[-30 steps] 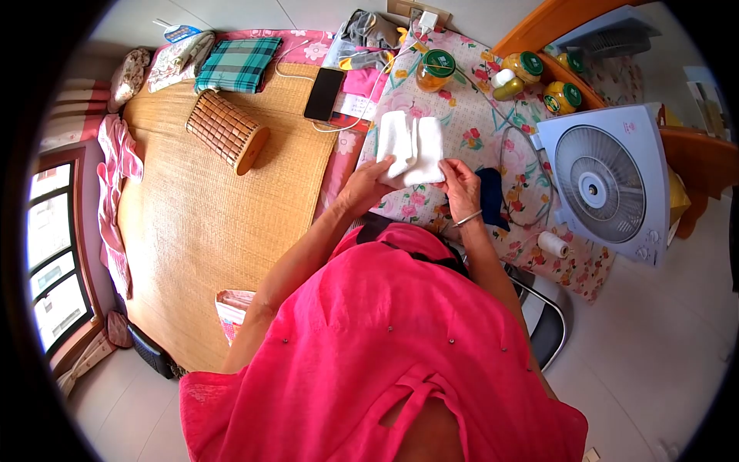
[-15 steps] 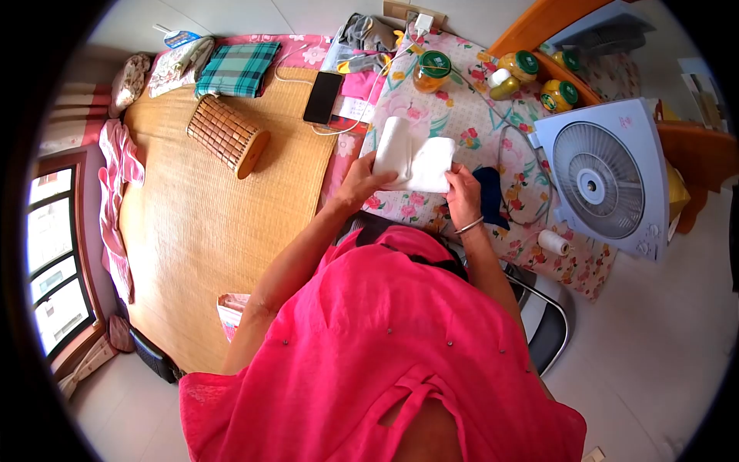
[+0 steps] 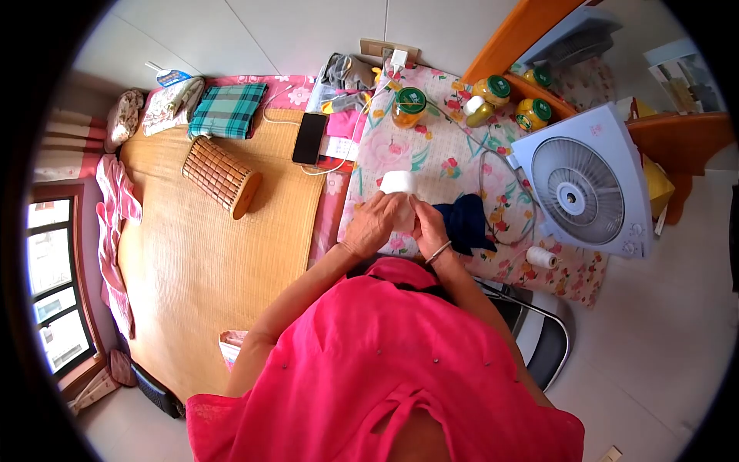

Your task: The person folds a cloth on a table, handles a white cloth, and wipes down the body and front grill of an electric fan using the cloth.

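A roll of white tissue paper (image 3: 398,182) is held just above the flowered cloth, its rounded end showing beyond my fingers. My left hand (image 3: 372,223) is closed around its near left side. My right hand (image 3: 428,229), with a bangle at the wrist, pinches the paper on the right, close beside the left fingers. Part of the paper shows between the two hands; the rest is hidden by them. A dark blue cloth (image 3: 464,223) lies right beside my right hand.
A fan (image 3: 573,189) stands at the right, a thread spool (image 3: 541,258) near it. A lidded jar (image 3: 409,108) and other jars (image 3: 533,115) stand at the back on the flowered cloth (image 3: 385,146). Left are a phone (image 3: 309,138), a woven pillow (image 3: 221,177) and a mat (image 3: 192,285).
My hands have come together, and the paper stretched between them is now mostly covered by my fingers. The view has tilted, so the surroundings sit lower in the picture.
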Motion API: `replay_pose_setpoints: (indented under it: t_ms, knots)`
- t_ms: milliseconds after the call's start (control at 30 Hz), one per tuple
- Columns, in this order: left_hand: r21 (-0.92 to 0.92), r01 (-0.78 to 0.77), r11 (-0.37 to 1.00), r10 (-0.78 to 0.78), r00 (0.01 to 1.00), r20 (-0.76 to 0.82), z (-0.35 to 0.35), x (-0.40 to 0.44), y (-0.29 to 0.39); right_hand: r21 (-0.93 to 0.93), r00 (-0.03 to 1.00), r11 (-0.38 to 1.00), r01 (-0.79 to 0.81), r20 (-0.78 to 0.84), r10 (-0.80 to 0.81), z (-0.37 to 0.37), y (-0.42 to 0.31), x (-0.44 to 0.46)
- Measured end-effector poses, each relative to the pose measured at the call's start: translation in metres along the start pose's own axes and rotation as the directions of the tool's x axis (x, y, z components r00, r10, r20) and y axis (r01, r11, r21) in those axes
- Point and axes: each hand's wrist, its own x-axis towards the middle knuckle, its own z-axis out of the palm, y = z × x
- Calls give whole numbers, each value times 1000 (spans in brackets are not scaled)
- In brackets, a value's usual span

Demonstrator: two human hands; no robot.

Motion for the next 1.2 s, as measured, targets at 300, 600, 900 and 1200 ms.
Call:
replay_pose_setpoints:
  t_ms: [300,600,900,1200]
  knots:
    - [-211,-135,968,138,990,3,-30,10,-4,-233,994,972,32,106,-8,0,-55,13]
    - [-226,286,931,-312,946,-87,-23,12,-54,-61,940,944,325,136,-314,18,-167,82]
    - [236,366,900,-425,855,298,40,-3,-99,-75,935,978,197,-285,-210,29,-202,216]
    - [224,367,903,-420,866,273,43,-4,-93,326,949,920,215,-294,-118,-7,-173,342]
